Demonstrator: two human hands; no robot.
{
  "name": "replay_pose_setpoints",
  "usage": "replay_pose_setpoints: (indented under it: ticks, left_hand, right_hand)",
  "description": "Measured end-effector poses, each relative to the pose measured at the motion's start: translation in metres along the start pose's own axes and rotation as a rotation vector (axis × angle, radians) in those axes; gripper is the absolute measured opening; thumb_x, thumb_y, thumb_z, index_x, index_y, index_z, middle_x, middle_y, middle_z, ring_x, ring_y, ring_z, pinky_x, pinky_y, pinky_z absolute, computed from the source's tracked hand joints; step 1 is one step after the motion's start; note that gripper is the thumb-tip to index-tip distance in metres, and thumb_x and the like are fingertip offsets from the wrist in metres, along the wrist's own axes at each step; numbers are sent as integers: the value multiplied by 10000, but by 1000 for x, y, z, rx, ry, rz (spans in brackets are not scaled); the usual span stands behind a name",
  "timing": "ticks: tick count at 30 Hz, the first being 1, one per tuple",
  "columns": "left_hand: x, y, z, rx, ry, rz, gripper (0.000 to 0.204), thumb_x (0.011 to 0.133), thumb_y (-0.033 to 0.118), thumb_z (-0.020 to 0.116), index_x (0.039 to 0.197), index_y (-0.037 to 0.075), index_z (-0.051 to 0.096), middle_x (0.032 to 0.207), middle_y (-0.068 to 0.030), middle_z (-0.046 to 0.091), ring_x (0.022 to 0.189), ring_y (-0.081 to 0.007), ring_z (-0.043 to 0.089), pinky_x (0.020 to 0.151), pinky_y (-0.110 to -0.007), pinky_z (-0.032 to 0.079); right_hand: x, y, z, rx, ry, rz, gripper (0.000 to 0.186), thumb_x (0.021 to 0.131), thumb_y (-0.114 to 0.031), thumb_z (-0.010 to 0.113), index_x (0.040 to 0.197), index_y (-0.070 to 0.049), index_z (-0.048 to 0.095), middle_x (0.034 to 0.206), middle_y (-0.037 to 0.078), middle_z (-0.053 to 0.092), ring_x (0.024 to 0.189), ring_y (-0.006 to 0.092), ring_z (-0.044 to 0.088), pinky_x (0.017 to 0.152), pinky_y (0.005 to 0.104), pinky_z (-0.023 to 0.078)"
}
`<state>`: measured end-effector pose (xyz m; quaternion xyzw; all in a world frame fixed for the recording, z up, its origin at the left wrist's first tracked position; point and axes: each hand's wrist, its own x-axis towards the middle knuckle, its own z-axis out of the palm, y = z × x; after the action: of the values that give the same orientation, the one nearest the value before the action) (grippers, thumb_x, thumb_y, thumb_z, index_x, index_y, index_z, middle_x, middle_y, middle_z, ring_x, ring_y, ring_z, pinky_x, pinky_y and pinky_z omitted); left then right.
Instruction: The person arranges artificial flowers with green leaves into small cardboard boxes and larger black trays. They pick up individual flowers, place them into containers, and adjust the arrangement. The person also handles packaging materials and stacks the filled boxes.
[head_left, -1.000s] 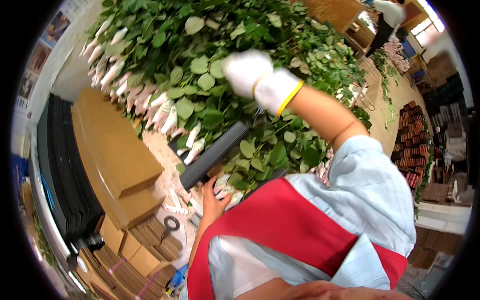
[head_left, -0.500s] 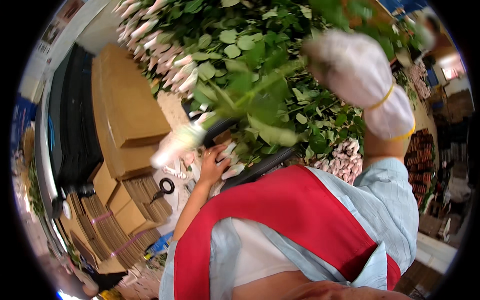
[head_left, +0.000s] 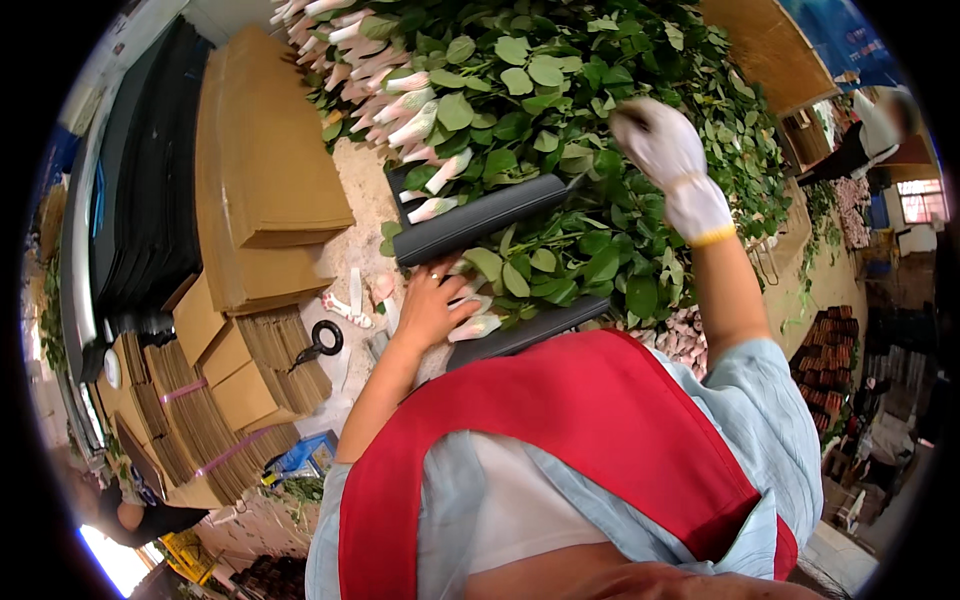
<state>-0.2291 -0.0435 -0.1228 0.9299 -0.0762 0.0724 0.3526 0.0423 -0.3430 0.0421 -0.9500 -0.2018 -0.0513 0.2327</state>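
My left hand [head_left: 437,308] is bare, with a ring on one finger. Its fingers lie spread over flower heads in white net sleeves [head_left: 476,328], between two black padded bars [head_left: 485,218]. Leafy green stems [head_left: 575,252] run rightward from these heads. My right hand [head_left: 662,150], in a white glove with a yellow cuff edge, is stretched out over the large heap of leafy stems [head_left: 600,70]. Its fingertips are blurred among the leaves, so whether they grip a stem cannot be told.
At left stand brown cardboard boxes [head_left: 265,150], flattened cardboard bundles [head_left: 215,420] and a stack of dark sheets [head_left: 140,190]. A black tape roll [head_left: 326,338] lies near my left forearm. More sleeved flower heads [head_left: 375,85] line the heap's left side. Another person [head_left: 875,130] stands far right.
A blurred sleeved flower with a leafy stem, seen between my hands before, no longer hangs there. My right hand has moved slightly away from me. My left hand remains at the flower heads.
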Motion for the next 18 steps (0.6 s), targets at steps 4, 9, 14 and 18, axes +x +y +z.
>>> replay_pose_setpoints:
  ticks: [4, 9, 14, 18]
  left_hand:
    - [5, -11, 3, -67, -57, -78, 242, 827, 226, 814, 1011, 88, 736, 1264, -205, 635, 1126, -418, 576, 988, -510, 463]
    - [-4, -16, 15, -107, 13, -38, 269, 861, 158, 777, 1085, 30, 702, 1318, -215, 609, 1191, -438, 564, 1013, -490, 455]
    - [-6, -19, 18, -111, 23, -38, 304, 883, 152, 744, 1149, 21, 677, 1344, -237, 579, 1224, -456, 545, 1049, -493, 433]
    - [-3, -20, 16, -137, 15, -20, 306, 858, 245, 771, 1070, 41, 688, 1448, -223, 549, 1244, -450, 537, 1031, -517, 433]
  right_hand:
    - [65, -6, 59, -486, -333, -105, 274, 890, -114, 630, 1139, -53, 725, 1142, 209, 734, 1091, 377, 708, 937, 457, 581]
    - [70, 2, 60, -490, -261, -158, 276, 899, -66, 598, 1160, -105, 680, 1137, 143, 736, 1039, 371, 715, 905, 443, 590]
    - [83, 1, -8, -725, -371, -187, 345, 914, -35, 570, 1230, -138, 663, 1149, 149, 726, 984, 345, 733, 838, 453, 616]
    - [103, -3, -30, -673, -163, -277, 473, 943, 0, 566, 1385, -161, 613, 1277, 137, 700, 1088, 356, 715, 904, 434, 612]
